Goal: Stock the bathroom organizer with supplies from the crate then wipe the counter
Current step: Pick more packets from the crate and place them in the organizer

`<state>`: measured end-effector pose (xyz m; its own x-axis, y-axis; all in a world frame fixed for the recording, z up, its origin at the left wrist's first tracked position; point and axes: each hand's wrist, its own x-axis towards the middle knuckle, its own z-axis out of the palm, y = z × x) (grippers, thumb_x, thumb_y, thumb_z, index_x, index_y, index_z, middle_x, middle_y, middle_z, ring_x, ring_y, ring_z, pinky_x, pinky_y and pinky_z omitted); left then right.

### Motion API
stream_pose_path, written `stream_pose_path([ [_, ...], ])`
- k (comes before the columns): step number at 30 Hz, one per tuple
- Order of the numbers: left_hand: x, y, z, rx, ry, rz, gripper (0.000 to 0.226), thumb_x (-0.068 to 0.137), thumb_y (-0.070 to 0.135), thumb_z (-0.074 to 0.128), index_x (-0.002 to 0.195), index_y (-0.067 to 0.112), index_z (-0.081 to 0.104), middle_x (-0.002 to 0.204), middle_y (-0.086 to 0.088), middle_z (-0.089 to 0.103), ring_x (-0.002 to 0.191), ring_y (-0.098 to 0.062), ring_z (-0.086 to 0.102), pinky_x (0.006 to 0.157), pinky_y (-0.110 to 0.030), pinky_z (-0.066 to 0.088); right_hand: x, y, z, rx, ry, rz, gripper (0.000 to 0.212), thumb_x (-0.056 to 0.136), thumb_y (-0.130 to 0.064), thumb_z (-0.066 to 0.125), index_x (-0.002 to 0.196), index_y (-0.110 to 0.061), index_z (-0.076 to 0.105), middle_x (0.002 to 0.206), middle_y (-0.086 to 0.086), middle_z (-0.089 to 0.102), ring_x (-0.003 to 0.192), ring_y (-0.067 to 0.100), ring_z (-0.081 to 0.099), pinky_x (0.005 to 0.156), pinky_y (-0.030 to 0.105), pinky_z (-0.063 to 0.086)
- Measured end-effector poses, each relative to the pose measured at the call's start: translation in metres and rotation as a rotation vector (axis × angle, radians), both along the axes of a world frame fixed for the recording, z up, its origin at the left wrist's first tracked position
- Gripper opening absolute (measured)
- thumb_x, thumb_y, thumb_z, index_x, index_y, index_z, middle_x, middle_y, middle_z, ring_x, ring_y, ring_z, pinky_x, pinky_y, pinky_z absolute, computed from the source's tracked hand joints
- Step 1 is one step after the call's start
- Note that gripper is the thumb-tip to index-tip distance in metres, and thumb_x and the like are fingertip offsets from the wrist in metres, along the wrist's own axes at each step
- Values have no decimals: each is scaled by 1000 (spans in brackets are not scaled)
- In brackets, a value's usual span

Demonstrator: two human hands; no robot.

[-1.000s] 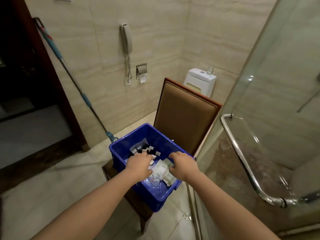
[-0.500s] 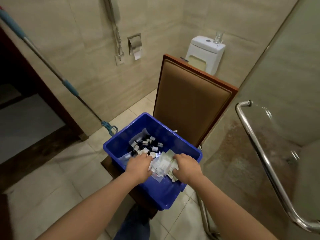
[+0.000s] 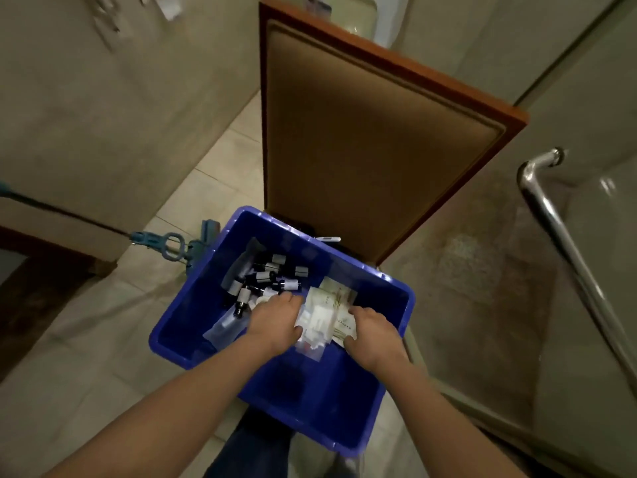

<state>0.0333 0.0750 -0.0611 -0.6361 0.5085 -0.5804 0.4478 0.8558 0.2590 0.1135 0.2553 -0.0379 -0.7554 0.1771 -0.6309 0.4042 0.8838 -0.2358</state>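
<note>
Head view, looking down: a blue crate (image 3: 193, 305) sits on a chair, its far rim near the chair back (image 3: 362, 150). Inside, the left hand (image 3: 275, 319) and right hand (image 3: 370, 327) curl round white packets (image 3: 327, 312) mid-crate, small bottles (image 3: 262, 274) just left. A metal handle (image 3: 565, 243) is near on the right.

open crate (image 3: 344, 391) top, chair back (image 3: 362, 139) close behind, shower handle (image 3: 565, 250) right

L hand (image 3: 275, 322) & R hand (image 3: 374, 334) bare; both forearms bare to frame edge, at 7 & 5 o'clock. Dark blue trouser leg (image 3: 251, 443) at 6 o'clock, plain fabric, blurred.
</note>
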Motion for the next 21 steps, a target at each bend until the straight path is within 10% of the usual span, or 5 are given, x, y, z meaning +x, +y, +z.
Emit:
stream_pose_path([
  [21, -50, 67, -169, 33, -52, -174, 57, 90, 28, 59, 142, 18, 37, 133, -8, 48, 123, -26, 45, 91, -39, 47, -25, 15, -167, 20, -148, -303, 62, 83, -23, 65, 138, -18, 37, 136, 7, 44, 125, 26, 39, 98, 39, 41],
])
